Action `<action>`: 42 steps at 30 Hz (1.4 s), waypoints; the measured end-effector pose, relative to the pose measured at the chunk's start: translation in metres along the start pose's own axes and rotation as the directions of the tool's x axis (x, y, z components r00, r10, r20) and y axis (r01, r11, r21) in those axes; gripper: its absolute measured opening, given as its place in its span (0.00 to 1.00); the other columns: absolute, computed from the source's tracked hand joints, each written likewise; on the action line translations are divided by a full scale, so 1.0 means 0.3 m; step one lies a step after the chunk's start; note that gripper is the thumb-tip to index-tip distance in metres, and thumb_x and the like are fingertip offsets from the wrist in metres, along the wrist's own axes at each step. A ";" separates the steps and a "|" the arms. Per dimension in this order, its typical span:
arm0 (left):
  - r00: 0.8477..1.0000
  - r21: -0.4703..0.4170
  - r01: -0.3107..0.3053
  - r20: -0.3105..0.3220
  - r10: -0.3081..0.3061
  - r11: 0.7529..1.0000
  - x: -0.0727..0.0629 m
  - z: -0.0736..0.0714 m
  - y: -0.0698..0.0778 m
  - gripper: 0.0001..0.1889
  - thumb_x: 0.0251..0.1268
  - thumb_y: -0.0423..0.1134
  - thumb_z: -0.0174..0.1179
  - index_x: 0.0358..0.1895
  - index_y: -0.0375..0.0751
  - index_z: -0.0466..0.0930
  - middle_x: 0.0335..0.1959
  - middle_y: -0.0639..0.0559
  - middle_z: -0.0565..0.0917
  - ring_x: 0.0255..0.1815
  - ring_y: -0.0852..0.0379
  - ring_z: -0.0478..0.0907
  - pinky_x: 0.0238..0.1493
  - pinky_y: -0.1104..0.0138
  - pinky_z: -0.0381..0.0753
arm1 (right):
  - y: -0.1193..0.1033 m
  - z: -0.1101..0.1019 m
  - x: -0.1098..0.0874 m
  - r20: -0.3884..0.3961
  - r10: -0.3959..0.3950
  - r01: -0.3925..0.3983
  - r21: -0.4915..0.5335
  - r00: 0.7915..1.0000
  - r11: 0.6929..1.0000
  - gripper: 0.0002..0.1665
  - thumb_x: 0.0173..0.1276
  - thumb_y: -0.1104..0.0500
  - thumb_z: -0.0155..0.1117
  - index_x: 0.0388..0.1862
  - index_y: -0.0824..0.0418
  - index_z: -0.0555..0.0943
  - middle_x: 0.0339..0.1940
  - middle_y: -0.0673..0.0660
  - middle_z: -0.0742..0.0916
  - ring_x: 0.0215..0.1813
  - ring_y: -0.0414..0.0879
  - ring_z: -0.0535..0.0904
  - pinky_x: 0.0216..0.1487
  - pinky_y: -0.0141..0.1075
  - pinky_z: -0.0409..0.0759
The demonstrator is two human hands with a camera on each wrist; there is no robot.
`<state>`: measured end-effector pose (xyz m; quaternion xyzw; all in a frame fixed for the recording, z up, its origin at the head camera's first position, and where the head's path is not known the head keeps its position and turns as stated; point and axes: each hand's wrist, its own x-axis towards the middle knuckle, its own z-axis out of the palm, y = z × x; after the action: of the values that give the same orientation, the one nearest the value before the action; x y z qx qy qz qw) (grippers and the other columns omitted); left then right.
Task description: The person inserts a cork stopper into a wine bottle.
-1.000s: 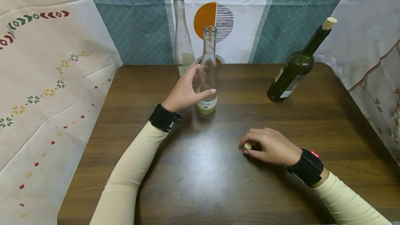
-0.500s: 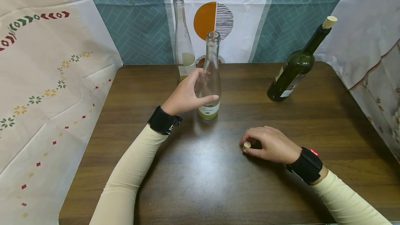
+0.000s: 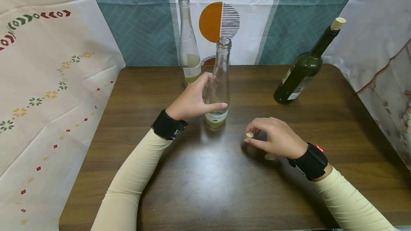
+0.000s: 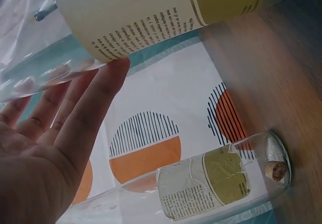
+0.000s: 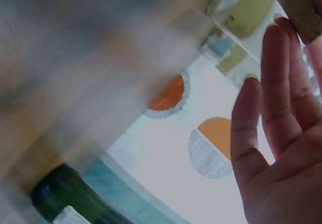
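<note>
My left hand grips a clear glass wine bottle round its body, thumb in front and fingers behind. The bottle stands upright with its mouth open, a white and green label near the base. Between thumb and fingertips my right hand pinches a small cork, just to the right of that bottle and low over the table. In the right wrist view the cork shows brownish beside the fingertips. Print covers the back of the gripped bottle's label in the left wrist view.
Behind the left hand stands a second clear bottle; a cork piece lies inside its base. At the back right a dark green bottle has a cork in its neck. Patterned cloth hangs behind the wooden table.
The left hand has brought the clear bottle rightward and nearer to me. The right hand has raised the cork off the table and moved it forward, slightly left, closer to the bottle.
</note>
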<state>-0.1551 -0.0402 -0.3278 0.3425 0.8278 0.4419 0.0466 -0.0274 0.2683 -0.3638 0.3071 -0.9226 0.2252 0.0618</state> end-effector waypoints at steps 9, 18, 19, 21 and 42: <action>0.999 -0.007 -0.032 0.025 0.032 0.999 0.009 0.016 0.011 0.37 0.65 0.54 0.83 0.68 0.46 0.70 0.61 0.48 0.81 0.56 0.50 0.79 0.53 0.58 0.83 | 0.012 -0.108 0.066 -0.165 -0.052 0.056 0.021 0.985 0.998 0.19 0.62 0.61 0.90 0.48 0.49 0.89 0.40 0.42 0.92 0.41 0.36 0.85 0.45 0.27 0.80; 0.997 -0.044 -0.069 0.044 0.071 0.997 0.006 0.018 0.014 0.37 0.64 0.51 0.83 0.68 0.47 0.71 0.65 0.49 0.82 0.57 0.51 0.80 0.56 0.56 0.85 | 0.004 -0.189 0.130 -0.225 -0.008 0.036 0.122 0.974 0.992 0.19 0.62 0.68 0.88 0.47 0.54 0.90 0.42 0.46 0.92 0.43 0.37 0.84 0.52 0.19 0.78; 0.996 -0.047 -0.072 0.044 0.074 0.996 0.006 0.018 0.014 0.36 0.64 0.51 0.83 0.68 0.47 0.71 0.64 0.49 0.83 0.57 0.51 0.80 0.55 0.56 0.85 | 0.003 -0.192 0.135 -0.226 -0.008 0.038 0.128 0.974 0.991 0.19 0.62 0.68 0.88 0.48 0.54 0.90 0.42 0.46 0.92 0.43 0.37 0.84 0.53 0.19 0.78; 0.996 -0.051 -0.077 0.047 0.079 0.996 0.005 0.018 0.014 0.36 0.65 0.51 0.83 0.68 0.47 0.71 0.64 0.50 0.82 0.57 0.51 0.81 0.56 0.57 0.85 | -0.001 -0.199 0.143 -0.226 -0.009 0.041 0.136 0.974 0.990 0.19 0.63 0.68 0.88 0.48 0.55 0.90 0.42 0.47 0.92 0.43 0.37 0.84 0.52 0.19 0.79; 0.994 -0.069 -0.066 0.079 0.071 0.995 -0.009 0.001 0.016 0.37 0.66 0.51 0.83 0.70 0.48 0.71 0.66 0.53 0.81 0.62 0.58 0.83 0.62 0.58 0.90 | -0.047 -0.285 0.217 -0.296 -0.009 0.051 0.136 0.955 0.989 0.18 0.64 0.69 0.86 0.50 0.58 0.91 0.41 0.48 0.92 0.42 0.33 0.82 0.46 0.23 0.75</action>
<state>-0.1502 -0.0398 -0.3249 0.3868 0.7977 0.4562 0.0765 -0.0735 0.2621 -0.2658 0.2876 -0.8798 0.3328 0.1801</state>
